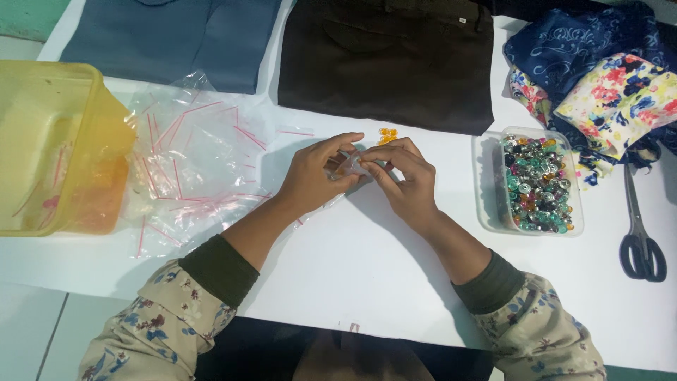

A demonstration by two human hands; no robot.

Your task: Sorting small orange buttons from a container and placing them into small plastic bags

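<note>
Small clear zip bag (355, 166) pinched between both hands, over white table (352, 268) centre. Left hand (310, 176) clenched on bag's left edge w/ thumb + fingers; right hand (405, 180) grasping its right edge, fingertips meeting left's. Contents of bag too small to tell.

Just beyond the grip: few orange beads (386, 134) loose on table, apart from fingers. Left of grip: heap of empty clear bags w/ red zip strips (190, 162), touching left wrist area. Further left: yellow plastic tub (49, 148). Right of grip: clear tray of mixed beads (537, 183), green/silver/orange, near right wrist but not touching. Far right: scissors (640, 233), folded floral + blue cloth (606, 77). Beyond: dark brown trousers (388, 60), blue-grey garment (176, 39).

Risks, judged: bag film slippery, held by edges only. If the pinch eases, it could drop or tip its contents. Loose orange beads are round-ish, so a sleeve brush could roll them off. Right forearm is close to tray, and a nudge might spill it.
</note>
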